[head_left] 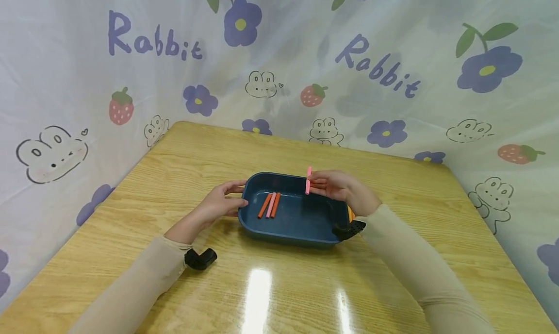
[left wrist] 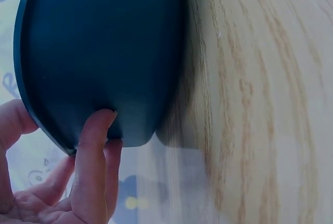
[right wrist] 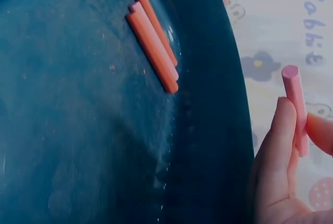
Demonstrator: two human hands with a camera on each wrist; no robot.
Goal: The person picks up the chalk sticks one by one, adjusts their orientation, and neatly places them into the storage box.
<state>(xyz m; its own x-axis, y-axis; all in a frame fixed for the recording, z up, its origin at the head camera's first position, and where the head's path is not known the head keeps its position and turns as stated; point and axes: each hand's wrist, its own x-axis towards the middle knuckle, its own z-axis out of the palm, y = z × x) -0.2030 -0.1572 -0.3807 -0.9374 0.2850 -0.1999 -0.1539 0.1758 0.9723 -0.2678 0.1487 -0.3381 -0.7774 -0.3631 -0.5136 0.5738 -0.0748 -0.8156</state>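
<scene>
A dark blue plastic basin (head_left: pixel 301 234) stands on the table. At its left end my left hand (head_left: pixel 218 200) grips the wall; in the left wrist view the fingers (left wrist: pixel 91 167) lie against the outer side. My right hand (head_left: pixel 338 186) pinches a pink chalk-like stick (right wrist: pixel 295 104) between thumb and fingers, holding it upright over the basin's far right part. Inside, toward the left, two orange sticks (head_left: pixel 264 206) flank another pink stick (head_left: pixel 271 205), lying side by side on the bottom.
Yellow-orange objects (head_left: pixel 351 213) show beyond the basin's right end, partly hidden by the right wrist. A wood-grain table (head_left: pixel 209 149) lies beneath everything. A printed curtain (head_left: pixel 279 57) with rabbits and flowers hangs around it. Black wrist mounts (head_left: pixel 201 259) sit on both sleeves.
</scene>
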